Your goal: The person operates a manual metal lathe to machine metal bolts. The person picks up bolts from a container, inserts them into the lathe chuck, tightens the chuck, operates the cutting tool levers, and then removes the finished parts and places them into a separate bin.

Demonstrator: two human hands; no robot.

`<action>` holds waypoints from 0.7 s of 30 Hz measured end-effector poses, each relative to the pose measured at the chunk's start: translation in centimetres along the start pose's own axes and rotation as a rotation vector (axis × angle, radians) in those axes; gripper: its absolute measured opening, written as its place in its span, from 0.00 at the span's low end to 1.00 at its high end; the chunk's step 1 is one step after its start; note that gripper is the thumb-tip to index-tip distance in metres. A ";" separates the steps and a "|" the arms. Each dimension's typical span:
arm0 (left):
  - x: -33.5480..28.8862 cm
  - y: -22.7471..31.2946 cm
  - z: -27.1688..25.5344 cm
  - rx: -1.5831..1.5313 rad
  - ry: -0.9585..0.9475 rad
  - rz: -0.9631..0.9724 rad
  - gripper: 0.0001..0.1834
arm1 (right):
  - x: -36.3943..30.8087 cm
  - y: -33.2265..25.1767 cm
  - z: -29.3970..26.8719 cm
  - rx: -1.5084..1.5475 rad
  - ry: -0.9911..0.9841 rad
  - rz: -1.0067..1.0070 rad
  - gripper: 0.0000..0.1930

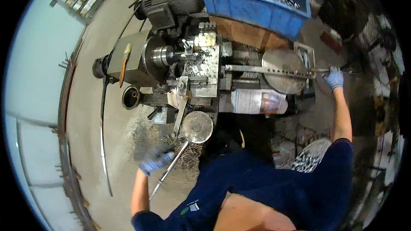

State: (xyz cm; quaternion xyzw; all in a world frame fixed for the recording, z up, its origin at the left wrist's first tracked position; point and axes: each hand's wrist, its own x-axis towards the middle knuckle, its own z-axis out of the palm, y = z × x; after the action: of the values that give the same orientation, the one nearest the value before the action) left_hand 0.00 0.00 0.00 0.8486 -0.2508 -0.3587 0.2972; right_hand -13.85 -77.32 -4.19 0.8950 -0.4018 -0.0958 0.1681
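Observation:
My right hand [334,79], in a blue-grey work glove, is closed round the outer end of a long metal lever [248,69] with a row of holes. The lever crosses above a round metal disc [283,71] at the right of a small lathe [204,66]. My left hand [155,162], gloved alike, hangs at the lower left beside a slanting metal rod [172,164], below a smaller round disc [197,127]. Motion smears its dark fingertips, so its fingers are unclear. Near the middle, the lathe's chuck [160,55] faces a tool slide covered in metal chips.
Behind the lathe stands a blue crate [257,8] with small metal parts. A motor [171,1] sits at the back left. A brush [125,65] lies on the headstock, and a printed sheet [259,101] covers part of the bed. A pale basket [309,157] of metal parts stands beside me.

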 end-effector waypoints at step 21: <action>3.4 2.1 5.2 0.306 0.042 -0.171 0.18 | -19.5 -2.5 0.8 0.394 -0.011 0.382 0.24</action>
State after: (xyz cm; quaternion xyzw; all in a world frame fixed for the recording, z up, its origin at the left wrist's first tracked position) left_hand -2.28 -5.32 -3.09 0.9095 -0.2230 -0.3225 0.1379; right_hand -25.23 -61.30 -5.18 0.8178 -0.5753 0.0127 0.0034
